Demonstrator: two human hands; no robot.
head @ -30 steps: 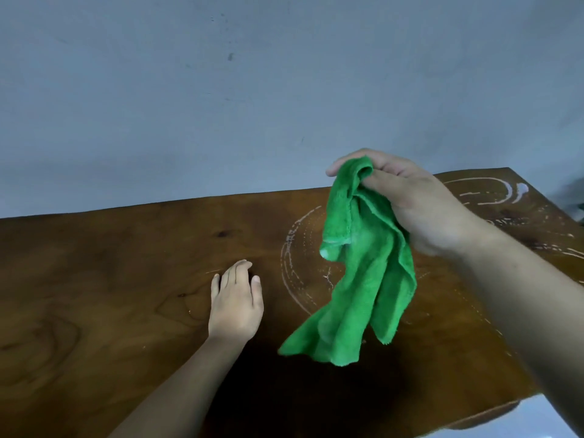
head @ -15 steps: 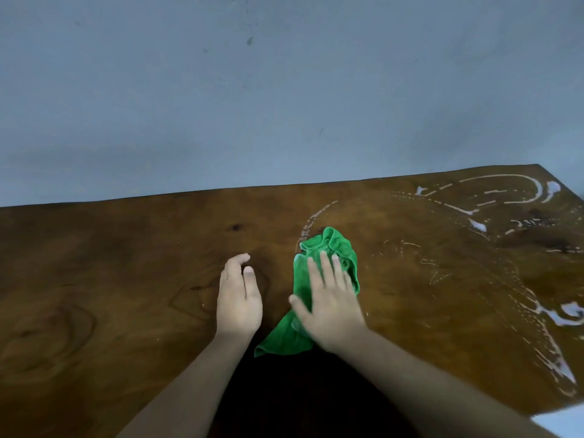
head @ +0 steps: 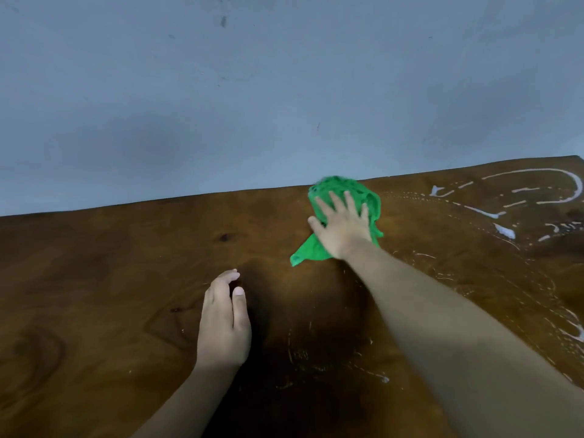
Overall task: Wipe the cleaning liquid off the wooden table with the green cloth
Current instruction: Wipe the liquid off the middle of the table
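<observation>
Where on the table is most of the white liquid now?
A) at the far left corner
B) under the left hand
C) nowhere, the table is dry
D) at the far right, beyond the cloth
D: thick white liquid lies on the far right part of the table, to the right of the cloth that the right hand presses flat.

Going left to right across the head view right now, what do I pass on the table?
left hand → green cloth under the right hand → white streaks of cleaning liquid, all on the wooden table.
</observation>
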